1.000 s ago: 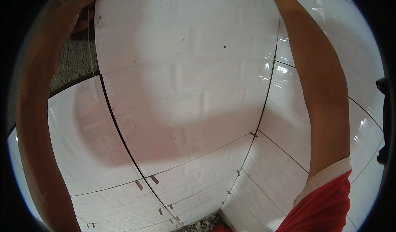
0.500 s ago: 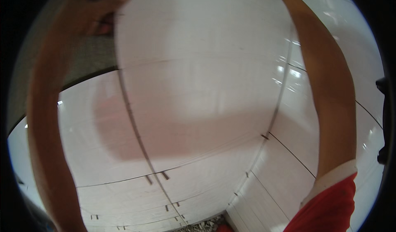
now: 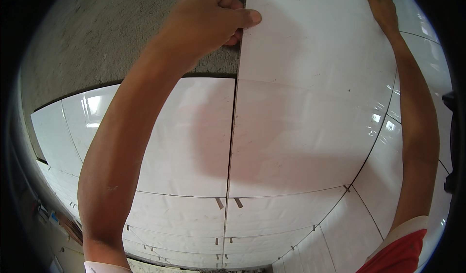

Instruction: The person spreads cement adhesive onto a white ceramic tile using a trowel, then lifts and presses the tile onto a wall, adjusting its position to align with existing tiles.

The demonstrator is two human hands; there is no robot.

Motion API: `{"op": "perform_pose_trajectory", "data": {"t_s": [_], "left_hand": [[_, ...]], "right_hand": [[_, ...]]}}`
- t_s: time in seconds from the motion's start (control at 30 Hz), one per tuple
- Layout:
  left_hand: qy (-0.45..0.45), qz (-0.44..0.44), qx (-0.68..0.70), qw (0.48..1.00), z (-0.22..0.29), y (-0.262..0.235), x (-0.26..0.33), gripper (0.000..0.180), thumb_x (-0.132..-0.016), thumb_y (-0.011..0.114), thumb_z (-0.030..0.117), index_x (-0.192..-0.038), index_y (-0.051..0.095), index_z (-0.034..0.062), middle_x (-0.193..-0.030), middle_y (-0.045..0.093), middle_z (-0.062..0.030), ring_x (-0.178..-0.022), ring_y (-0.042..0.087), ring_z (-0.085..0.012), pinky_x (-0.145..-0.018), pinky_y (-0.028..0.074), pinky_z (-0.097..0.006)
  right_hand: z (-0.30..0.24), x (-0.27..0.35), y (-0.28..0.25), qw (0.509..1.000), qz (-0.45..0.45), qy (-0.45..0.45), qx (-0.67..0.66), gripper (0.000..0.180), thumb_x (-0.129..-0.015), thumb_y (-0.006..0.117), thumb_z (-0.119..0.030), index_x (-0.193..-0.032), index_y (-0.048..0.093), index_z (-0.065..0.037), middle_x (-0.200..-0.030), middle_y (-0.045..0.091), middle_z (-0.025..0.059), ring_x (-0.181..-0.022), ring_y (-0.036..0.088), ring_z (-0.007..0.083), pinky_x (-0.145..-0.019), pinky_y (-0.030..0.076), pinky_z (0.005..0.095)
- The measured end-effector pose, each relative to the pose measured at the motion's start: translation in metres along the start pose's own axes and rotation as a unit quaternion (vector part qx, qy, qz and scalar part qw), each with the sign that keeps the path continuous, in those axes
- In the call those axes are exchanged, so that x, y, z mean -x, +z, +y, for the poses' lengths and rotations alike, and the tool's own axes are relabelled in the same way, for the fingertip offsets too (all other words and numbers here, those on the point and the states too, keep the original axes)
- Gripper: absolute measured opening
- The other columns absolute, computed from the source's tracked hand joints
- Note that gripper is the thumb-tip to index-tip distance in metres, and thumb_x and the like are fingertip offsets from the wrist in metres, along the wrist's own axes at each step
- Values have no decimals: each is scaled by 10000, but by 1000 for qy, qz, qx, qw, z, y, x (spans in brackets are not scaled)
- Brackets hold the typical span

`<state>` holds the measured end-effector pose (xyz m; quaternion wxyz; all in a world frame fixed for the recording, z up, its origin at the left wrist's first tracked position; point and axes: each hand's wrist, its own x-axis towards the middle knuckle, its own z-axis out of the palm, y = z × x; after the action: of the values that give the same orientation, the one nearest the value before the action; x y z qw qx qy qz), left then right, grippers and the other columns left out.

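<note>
A large glossy white wall tile stands on the wall in front of me, its top beyond the picture. My left hand grips the tile's left edge, thumb on the face and fingers curled around the side. At the upper right, my right hand is against the tile's far right part; its fingertips are partly cut off by the picture's edge. Below sits another white tile, with a faint joint line between the two.
Bare grey cement wall fills the upper left, above a laid white tile. Small dark spacers stick out of the lower joints. A tiled side wall meets this one at the right corner. Assorted items lie at lower left.
My view has swung left, so more cement wall and both hands show. Both hands stay at the tile's sides; the blur on my left hand is gone.
</note>
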<state>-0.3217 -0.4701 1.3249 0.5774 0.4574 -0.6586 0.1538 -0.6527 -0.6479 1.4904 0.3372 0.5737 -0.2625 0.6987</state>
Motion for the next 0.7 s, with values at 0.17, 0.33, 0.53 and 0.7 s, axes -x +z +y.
{"op": "perform_pose_trajectory", "data": {"t_s": [0.17,0.33,0.53,0.7], "left_hand": [[-48,-43,119,991,2,-2,-4,298,-924,758,270,-961,693,-18,-797,682,-57,-693,651,-161,-632,542,-338],[-68,-58,20,996,12,-13,0,291,-896,776,225,-1053,710,-11,-905,720,-134,-761,696,-197,-697,571,-372],[2,21,56,998,-7,4,-6,396,-816,838,294,-979,726,-49,-773,731,-125,-692,707,-184,-684,568,-314],[-39,31,80,996,-11,5,-2,433,-826,826,316,-988,718,-71,-744,716,-104,-683,692,-160,-659,565,-310]], "right_hand": [[14,-3,6,999,24,-37,17,502,-961,626,-455,-930,739,33,-935,734,234,-909,705,380,-820,516,452],[46,-26,17,992,-49,-28,116,752,-933,451,-779,-1355,691,-204,-1349,666,188,-1255,608,388,-1102,420,453],[55,-30,18,994,-73,5,81,800,-916,440,-808,-1342,693,-180,-1333,666,203,-1275,584,413,-1107,413,473],[45,-15,17,992,-26,-65,109,638,-974,456,-718,-1294,716,-231,-1137,746,169,-1090,673,425,-944,521,495]]}}
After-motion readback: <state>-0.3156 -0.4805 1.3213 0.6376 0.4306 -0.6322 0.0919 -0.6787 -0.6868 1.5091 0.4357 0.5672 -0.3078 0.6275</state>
